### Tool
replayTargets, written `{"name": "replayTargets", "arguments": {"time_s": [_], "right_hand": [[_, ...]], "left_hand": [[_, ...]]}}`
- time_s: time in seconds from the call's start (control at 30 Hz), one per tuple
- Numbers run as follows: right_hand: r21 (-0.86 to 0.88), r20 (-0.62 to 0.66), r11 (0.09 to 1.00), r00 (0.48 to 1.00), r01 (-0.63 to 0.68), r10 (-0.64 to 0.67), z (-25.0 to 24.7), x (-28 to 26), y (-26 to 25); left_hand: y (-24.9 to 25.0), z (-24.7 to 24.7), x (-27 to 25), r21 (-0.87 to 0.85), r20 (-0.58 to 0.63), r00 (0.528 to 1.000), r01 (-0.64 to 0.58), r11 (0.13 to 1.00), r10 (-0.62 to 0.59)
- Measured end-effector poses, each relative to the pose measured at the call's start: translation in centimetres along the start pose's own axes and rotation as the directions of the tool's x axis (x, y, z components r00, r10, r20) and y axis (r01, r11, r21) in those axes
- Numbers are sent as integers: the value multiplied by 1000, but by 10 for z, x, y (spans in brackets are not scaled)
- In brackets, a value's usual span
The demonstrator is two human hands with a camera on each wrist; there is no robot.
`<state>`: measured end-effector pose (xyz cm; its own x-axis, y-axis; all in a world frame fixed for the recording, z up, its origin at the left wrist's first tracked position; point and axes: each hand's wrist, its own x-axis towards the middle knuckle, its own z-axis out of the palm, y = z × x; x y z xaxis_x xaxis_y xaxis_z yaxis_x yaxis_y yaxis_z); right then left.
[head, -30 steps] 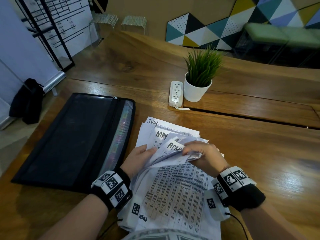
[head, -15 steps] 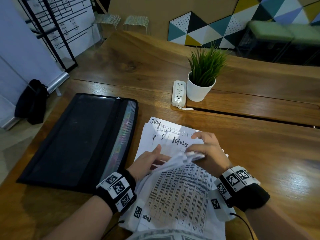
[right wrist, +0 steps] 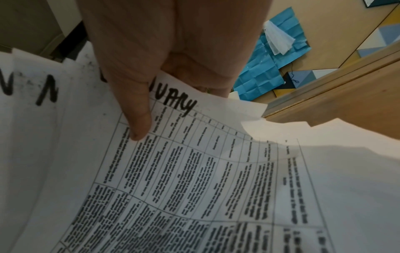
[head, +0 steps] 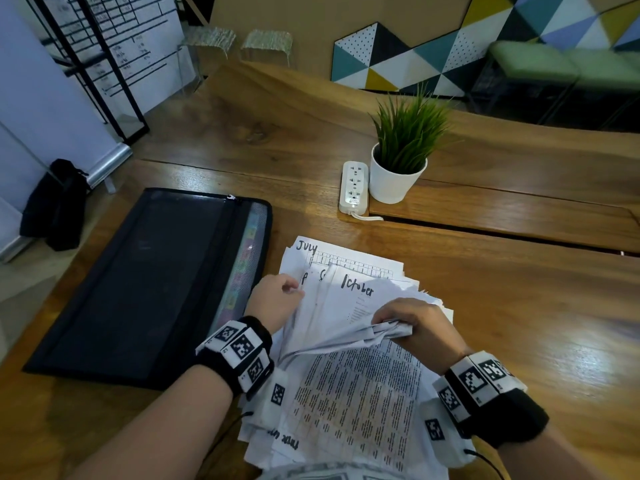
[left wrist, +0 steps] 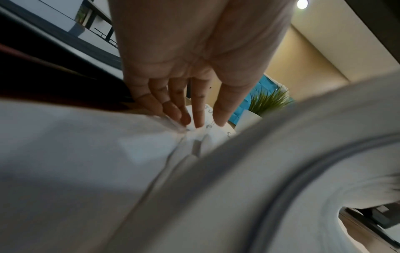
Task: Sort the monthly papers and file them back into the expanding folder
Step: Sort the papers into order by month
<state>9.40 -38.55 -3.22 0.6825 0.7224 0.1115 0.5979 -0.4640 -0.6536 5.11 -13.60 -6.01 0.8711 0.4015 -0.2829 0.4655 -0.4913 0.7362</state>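
Note:
A loose stack of monthly papers (head: 356, 403) lies on the wooden table in front of me. Sheets marked "July" (head: 346, 258) and "October" (head: 356, 299) show at its far end. My right hand (head: 398, 323) grips a bundle of upper sheets bent back toward me. In the right wrist view, my right hand (right wrist: 173, 102) has its thumb (right wrist: 138, 123) pressed on a table-printed sheet ending "UARY" (right wrist: 177, 101), with fingers beneath. My left hand (head: 277, 299) is at the stack's left edge, and in the left wrist view my left hand (left wrist: 203, 121) has fairly straight fingers touching the sheet tops. The black expanding folder (head: 145, 278) lies flat to the left, with coloured tabs showing through its mesh side.
A white pot with a green plant (head: 398, 178) and a white power strip (head: 353, 187) stand beyond the papers. Bare table (head: 519, 323) extends to the right. A black bag (head: 55, 202) sits on the floor at the left.
My right hand has folded more sheets back toward me, hiding the "May" and "April" sheets and baring "October". My left hand has moved up along the stack's left edge.

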Motion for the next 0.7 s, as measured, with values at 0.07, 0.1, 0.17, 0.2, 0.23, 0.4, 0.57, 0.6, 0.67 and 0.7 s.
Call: {"name": "replayTargets", "arguments": {"time_s": [0.07, 0.1, 0.17, 0.2, 0.23, 0.4, 0.57, 0.6, 0.67, 0.7], "right_hand": [[3, -3, 1000, 1000, -11, 11, 1, 1, 0], [2, -6, 1000, 1000, -17, 17, 1, 1, 0], [12, -2, 1000, 1000, -21, 21, 2, 2, 0], [29, -2, 999, 1000, -27, 27, 2, 2, 0], [43, -5, 998, 999, -38, 38, 1, 1, -2], [39, -36, 991, 990, -132, 133, -3, 2, 1], [54, 30, 993, 994, -110, 108, -10, 7, -1], [52, 21, 995, 996, -89, 88, -9, 8, -1], [53, 6, 998, 999, -44, 43, -8, 7, -1], [40, 9, 998, 999, -54, 54, -8, 6, -3]], "left_hand": [[5, 2, 1, 36, 42, 999, -9, 999, 7], [7, 3, 1, 46, 69, 998, -5, 999, 2], [13, 5, -1, 30, 113, 994, -1, 1000, -3], [15, 6, -2, 1, 130, 992, 4, 1000, -4], [16, 6, -2, -53, 138, 990, 9, 999, -2], [16, -5, -3, -375, 201, 979, 60, 925, 18], [21, -8, -17, -479, 297, 942, 7, 878, 155], [20, -6, -18, -484, 278, 947, -7, 875, 161], [21, -5, -21, -492, 222, 963, -26, 870, 155], [19, -5, -20, -494, 187, 972, -32, 869, 141]]}}
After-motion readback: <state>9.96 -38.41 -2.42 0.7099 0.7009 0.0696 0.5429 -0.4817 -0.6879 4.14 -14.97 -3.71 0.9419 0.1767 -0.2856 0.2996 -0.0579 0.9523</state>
